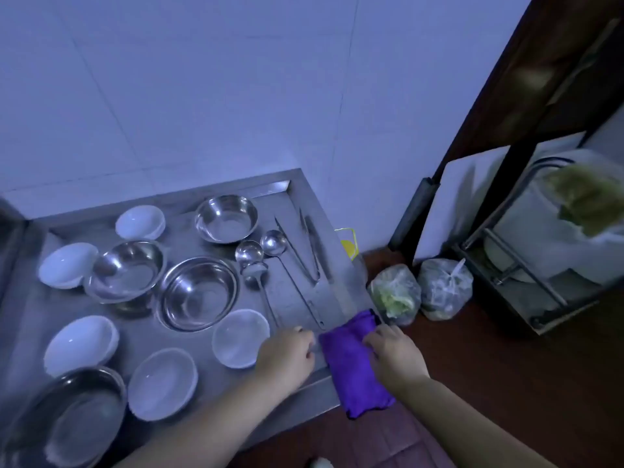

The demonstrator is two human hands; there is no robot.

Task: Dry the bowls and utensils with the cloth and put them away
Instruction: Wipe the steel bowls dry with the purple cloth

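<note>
A folded purple cloth (351,363) lies over the front right corner of the steel counter (297,194), its lower end hanging past the edge. My left hand (287,354) pinches its left edge with curled fingers. My right hand (393,356) grips its right side. Three steel bowls (199,292) and several white bowls (241,337) stand open side up on the counter. Two ladles (274,243) and a spoon (255,273) lie to their right, handles pointing toward my hands. Steel tongs (312,251) lie near the counter's right edge.
A stack of steel plates (67,417) sits at the front left corner. White tiled wall stands behind the counter. On the dark floor to the right lie two plastic bags of greens (395,293), a white board (462,197) and a metal rack (526,265).
</note>
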